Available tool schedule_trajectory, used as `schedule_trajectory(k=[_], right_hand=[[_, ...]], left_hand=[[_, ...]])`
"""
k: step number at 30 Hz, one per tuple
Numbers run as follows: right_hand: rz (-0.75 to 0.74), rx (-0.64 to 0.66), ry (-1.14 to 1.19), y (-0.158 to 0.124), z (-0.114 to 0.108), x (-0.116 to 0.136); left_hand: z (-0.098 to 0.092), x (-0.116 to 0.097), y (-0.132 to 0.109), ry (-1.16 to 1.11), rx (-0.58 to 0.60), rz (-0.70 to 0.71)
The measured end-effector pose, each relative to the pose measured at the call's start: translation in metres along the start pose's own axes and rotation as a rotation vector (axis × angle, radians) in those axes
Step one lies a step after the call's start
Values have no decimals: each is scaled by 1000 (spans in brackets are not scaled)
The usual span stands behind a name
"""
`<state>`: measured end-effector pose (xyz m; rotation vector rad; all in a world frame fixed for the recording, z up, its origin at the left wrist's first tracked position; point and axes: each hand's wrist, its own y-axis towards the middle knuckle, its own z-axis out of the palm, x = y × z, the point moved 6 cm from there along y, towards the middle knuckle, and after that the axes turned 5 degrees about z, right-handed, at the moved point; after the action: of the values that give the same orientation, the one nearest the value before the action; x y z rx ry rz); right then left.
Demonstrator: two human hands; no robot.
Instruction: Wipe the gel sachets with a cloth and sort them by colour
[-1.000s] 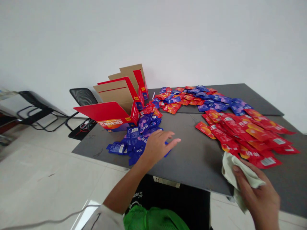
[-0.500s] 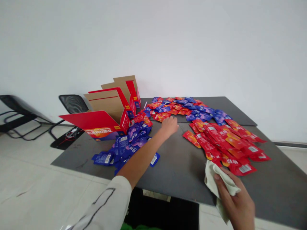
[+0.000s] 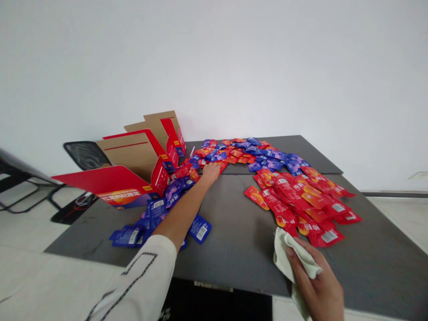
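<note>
My left hand (image 3: 210, 170) is stretched far across the dark grey table (image 3: 234, 232) and rests on the near edge of a mixed row of red and blue sachets (image 3: 234, 154); its fingers are hidden among them. Under my left forearm lies a heap of blue sachets (image 3: 157, 211). My right hand (image 3: 317, 290) is at the table's near edge, fingers closed on a crumpled pale cloth (image 3: 290, 256). Just beyond the cloth spreads a pile of red sachets (image 3: 301, 196).
Three open red-and-brown cardboard boxes (image 3: 133, 165) stand at the table's left side, the nearest with its red flap folded out. Black mesh chairs (image 3: 85, 154) stand on the pale floor at the left. A white wall runs behind the table.
My left hand has left the blue heap and reached forward to the far row of sachets. The right hand with the cloth has stayed at the near edge. The view has shifted.
</note>
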<state>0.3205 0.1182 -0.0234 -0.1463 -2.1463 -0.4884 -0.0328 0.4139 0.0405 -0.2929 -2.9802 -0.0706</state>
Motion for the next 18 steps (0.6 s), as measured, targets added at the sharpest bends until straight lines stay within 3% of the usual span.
schedule_trajectory(k=[11,15,18], right_hand=[[5,-25,-15,-2,2,-2],[4,-34,-6,0,2,-3],[20,-37,-9,1,1,-1]], left_hand=[[9,3,-4,16,-110,22],[-4,0,-12,-13,-166,18],[-24,-7,-18,-50,-233,25]])
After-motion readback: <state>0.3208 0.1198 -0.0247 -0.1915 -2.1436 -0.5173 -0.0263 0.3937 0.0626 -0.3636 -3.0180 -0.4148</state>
